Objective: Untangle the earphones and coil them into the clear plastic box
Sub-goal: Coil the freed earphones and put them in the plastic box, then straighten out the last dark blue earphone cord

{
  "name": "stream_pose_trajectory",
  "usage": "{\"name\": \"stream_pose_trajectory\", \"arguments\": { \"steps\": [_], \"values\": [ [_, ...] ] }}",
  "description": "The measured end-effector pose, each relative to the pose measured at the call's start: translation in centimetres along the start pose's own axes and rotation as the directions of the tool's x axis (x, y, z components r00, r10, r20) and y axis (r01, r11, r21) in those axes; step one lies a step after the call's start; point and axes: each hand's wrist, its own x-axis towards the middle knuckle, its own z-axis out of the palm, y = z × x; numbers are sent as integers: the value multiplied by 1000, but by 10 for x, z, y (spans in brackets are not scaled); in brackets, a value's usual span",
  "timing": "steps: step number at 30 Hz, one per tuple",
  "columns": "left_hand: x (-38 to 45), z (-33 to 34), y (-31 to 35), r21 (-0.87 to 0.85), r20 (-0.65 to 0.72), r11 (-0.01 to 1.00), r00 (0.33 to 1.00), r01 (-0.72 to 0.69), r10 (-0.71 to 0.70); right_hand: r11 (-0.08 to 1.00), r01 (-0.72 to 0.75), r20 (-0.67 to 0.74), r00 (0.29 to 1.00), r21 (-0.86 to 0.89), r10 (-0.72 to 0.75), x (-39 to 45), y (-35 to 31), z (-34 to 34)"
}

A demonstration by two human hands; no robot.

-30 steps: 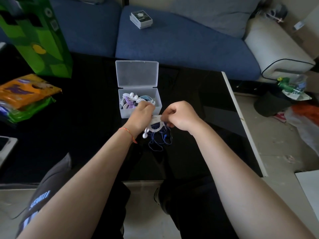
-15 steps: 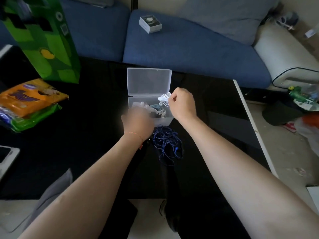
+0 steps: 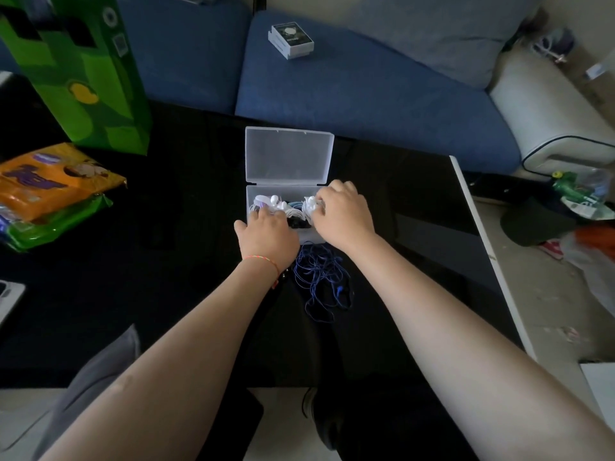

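I see the clear plastic hinged box open on the black glossy table, already holding several coiled white, purple and teal earphones. My right hand presses a white coiled earphone bundle into the box's right end, fingers curled on it. My left hand rests at the box's near edge; grip I cannot tell. The tangled dark blue earphone cable lies on the table just in front of the box, not yet untangled. Mostly done, I judge.

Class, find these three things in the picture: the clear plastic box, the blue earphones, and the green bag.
clear plastic box (image 3: 289, 158), head view, on its open lid.
blue earphones (image 3: 321, 277), head view, middle of the tangle.
green bag (image 3: 83, 78), head view, its front face.
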Motion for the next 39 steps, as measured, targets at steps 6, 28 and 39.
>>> {"name": "stream_pose_trajectory", "arguments": {
  "steps": [6, 28, 39],
  "values": [
    [-3, -3, 1, 0, 24, 1000, 1000, -10, 10, 998, 13, 221, 975, -66, 2, -17, 7, 11],
    [-44, -3, 37, -418, 152, 901, 969, -114, 194, 845, -373, 486, 859, 383, 159, -101, 61, -41],
    [-84, -61, 70, -967, 253, 36, 919, 254, 302, 876, -294, 588, 809, 383, 14, -96, 56, -27]
  ]
}}
